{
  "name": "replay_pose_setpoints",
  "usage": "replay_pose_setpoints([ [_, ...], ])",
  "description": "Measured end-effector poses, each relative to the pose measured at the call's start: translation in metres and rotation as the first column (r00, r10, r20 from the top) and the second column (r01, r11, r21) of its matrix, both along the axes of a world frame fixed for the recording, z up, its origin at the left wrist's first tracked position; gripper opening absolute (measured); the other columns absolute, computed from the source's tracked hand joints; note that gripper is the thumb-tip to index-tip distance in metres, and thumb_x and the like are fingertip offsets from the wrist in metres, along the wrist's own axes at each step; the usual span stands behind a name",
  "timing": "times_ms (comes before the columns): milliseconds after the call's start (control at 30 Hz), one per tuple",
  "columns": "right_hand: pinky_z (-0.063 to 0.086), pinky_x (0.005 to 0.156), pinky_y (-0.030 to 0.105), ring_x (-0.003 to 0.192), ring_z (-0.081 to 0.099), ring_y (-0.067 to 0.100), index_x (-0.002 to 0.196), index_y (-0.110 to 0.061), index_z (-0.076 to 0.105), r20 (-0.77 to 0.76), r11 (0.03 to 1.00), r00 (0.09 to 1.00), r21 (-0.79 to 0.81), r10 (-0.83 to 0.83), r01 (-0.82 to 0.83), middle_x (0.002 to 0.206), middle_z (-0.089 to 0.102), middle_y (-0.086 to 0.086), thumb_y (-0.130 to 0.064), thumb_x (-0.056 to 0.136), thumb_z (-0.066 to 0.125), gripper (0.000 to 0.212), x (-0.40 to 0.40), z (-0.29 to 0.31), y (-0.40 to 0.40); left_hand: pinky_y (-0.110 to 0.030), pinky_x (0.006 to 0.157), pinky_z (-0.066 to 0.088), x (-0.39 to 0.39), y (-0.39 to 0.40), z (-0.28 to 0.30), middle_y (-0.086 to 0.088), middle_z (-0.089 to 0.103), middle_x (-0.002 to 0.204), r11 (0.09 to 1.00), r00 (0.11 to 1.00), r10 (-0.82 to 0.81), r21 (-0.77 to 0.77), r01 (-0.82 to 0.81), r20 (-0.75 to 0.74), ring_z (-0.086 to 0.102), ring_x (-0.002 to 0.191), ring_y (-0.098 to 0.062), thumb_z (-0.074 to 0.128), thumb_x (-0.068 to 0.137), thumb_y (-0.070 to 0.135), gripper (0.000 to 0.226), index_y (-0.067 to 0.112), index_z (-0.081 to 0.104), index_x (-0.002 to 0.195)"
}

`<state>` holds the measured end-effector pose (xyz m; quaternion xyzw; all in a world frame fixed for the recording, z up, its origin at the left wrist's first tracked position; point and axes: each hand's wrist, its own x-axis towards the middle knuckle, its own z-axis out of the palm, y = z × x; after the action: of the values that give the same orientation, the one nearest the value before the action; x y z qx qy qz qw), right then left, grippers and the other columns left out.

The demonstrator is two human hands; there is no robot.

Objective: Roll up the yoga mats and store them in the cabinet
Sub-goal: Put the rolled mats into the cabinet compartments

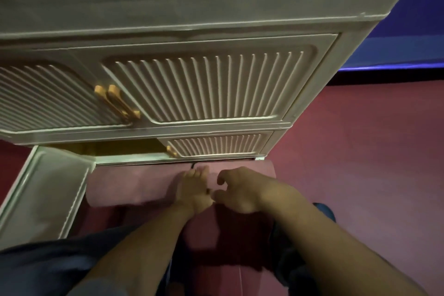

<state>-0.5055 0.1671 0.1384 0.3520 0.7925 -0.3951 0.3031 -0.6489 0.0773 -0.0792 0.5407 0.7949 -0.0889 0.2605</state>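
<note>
A rolled pink yoga mat (125, 185) lies on the floor along the foot of the cream cabinet (206, 84). A thin black strap (193, 165) crosses the roll near its middle. My left hand (193, 190) lies over the top of the roll, with its fingers together and bent over the curve. My right hand (240, 190) sits beside it on the roll with curled fingers. A small dark bit shows between the two thumbs; whether the right hand pinches it is unclear. The cabinet's lower left door (45, 190) is swung open, and the compartment (108, 149) behind it looks dark.
The other ribbed doors, with gold handles (115, 101), are closed. A reddish floor (360, 151) spreads to the right, up to a blue wall (408, 38). My knees in dark trousers (48, 264) are on either side of my arms.
</note>
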Motion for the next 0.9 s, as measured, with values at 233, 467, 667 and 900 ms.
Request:
replay_pose_setpoints([
  [233,0.04,0.106,0.038,0.137,0.045,0.03,0.149,-0.021,0.044,0.12,1.0,0.992,0.0,0.029,-0.03,0.153,0.043,0.009,-0.049,0.102,0.048,0.055,0.014,-0.008,0.005,-0.038,0.087,0.052,-0.015,-0.024,0.01,-0.015,0.073,0.111,0.749,0.751,0.642,0.081,-0.657,0.156,0.067,0.108,-0.037,0.057,0.095,0.035,0.026,0.014,0.07,0.104],
  [467,0.039,0.106,0.038,0.135,0.046,0.032,0.148,-0.023,0.046,0.159,1.0,0.987,0.01,0.003,-0.005,0.152,0.042,0.011,-0.051,0.1,0.05,0.055,0.03,-0.017,0.001,-0.035,0.1,0.046,-0.035,0.014,0.041,-0.006,0.061,0.136,0.223,0.288,0.788,0.183,-0.957,0.544,0.059,0.123,-0.033,0.076,0.078,0.016,0.063,0.019,0.054,0.136],
  [667,0.045,0.1,0.037,0.13,0.052,0.034,0.141,-0.012,0.053,0.254,0.997,0.966,0.037,0.053,-0.064,0.147,0.049,0.015,-0.039,0.099,0.054,0.049,0.04,-0.024,-0.007,-0.036,0.077,0.041,-0.039,0.011,0.058,-0.015,0.066,0.112,0.351,0.399,0.792,0.19,-0.917,0.462,0.062,0.106,-0.039,0.047,0.1,0.012,0.02,0.013,0.057,0.118],
  [900,0.042,0.107,0.041,0.136,0.046,0.035,0.148,-0.014,0.048,0.157,0.997,0.985,0.009,0.073,-0.076,0.152,0.044,0.014,-0.041,0.102,0.051,0.053,0.02,-0.028,-0.018,-0.037,0.086,0.045,-0.046,0.027,0.061,-0.019,0.065,0.117,0.388,0.44,0.757,0.209,-0.898,0.483,0.062,0.108,-0.039,0.053,0.093,0.006,0.027,0.006,0.052,0.12],
])
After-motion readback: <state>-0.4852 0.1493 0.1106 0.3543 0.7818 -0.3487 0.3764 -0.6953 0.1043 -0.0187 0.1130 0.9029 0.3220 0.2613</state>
